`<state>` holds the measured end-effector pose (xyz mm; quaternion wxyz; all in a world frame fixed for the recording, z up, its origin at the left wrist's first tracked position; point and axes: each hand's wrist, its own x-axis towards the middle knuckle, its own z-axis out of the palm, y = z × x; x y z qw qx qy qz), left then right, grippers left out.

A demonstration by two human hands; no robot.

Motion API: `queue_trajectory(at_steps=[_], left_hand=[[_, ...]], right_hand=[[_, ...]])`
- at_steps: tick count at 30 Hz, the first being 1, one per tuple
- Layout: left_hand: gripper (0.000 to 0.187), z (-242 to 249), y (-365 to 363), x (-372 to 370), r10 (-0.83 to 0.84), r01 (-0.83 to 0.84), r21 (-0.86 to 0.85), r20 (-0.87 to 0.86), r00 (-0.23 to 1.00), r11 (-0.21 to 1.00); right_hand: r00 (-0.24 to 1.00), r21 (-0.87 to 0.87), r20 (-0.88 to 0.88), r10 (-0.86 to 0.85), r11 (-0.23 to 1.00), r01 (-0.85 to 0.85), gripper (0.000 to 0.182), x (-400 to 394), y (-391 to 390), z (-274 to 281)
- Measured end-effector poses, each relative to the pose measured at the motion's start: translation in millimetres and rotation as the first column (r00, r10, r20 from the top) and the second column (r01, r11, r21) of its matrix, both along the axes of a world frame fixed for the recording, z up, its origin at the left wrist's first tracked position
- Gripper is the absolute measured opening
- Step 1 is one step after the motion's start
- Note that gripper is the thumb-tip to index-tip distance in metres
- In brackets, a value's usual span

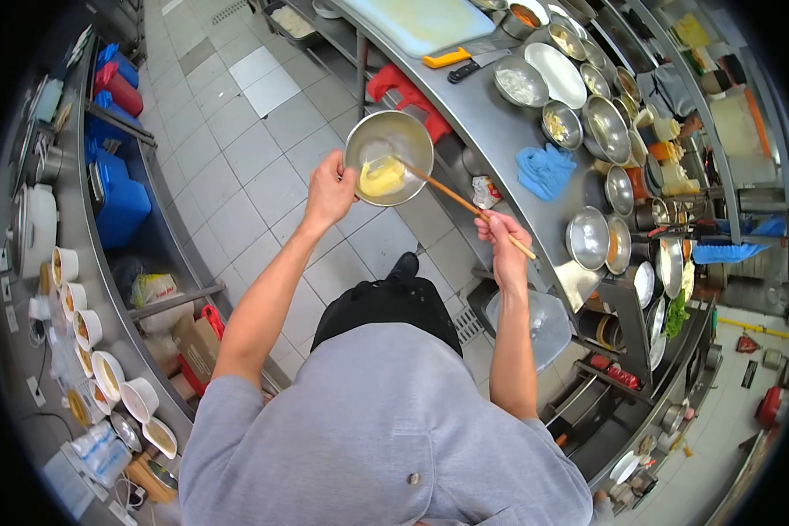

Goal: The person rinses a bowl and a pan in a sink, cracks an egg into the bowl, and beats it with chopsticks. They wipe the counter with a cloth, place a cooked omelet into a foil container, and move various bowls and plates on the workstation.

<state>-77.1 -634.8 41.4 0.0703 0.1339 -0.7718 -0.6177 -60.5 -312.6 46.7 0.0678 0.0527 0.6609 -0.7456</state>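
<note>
L hand [331, 191] is out front, forearm angled up & inward from the elbow, wrist a bit bent; thumb & fingers close narrowly on the near-L rim of a metal bowl [373, 140], thumb at the rim, other fingers partly hidden. R hand [504, 244] is lower & to the R, forearm nearly straight fwd, fingers closed round a wooden stick [460, 201] (one or a pair, can't tell), which slants fwd-L w/ its tip in the bowl, by the yellow mix [382, 177]. Bowl is held in the air over the tiled floor [280, 180], btwn the hands, just beside the R counter's edge, tilted so its inside shows. R counter [491, 114] has a blue cloth [545, 172], metal bowls w/ food, a white oval plate [555, 76], & farther fwd an orange-handled knife [447, 58], a black-handled knife [466, 71] & a cutting board [421, 26]. Bowl & stick block part of the view of the floor & lower shelf; a red item [409, 92] shows just past the bowl. R forearm hides part of a clear tub [543, 329] below. L counter [118, 329], well apart, holds white tubs [88, 327] in a row, w/ blue bins [121, 197] under it.
</note>
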Motion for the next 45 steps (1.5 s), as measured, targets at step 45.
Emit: queue_trajectory(at_steps=[45], left_hand=[[0.014,9.2,-24.9,-263.2,-0.655,0.655,-0.085,0.032,0.755,0.751]], right_hand=[[0.882,0.023,0.067,-0.466,0.885,0.466,0.023,-53.0,-99.2,1.4]])
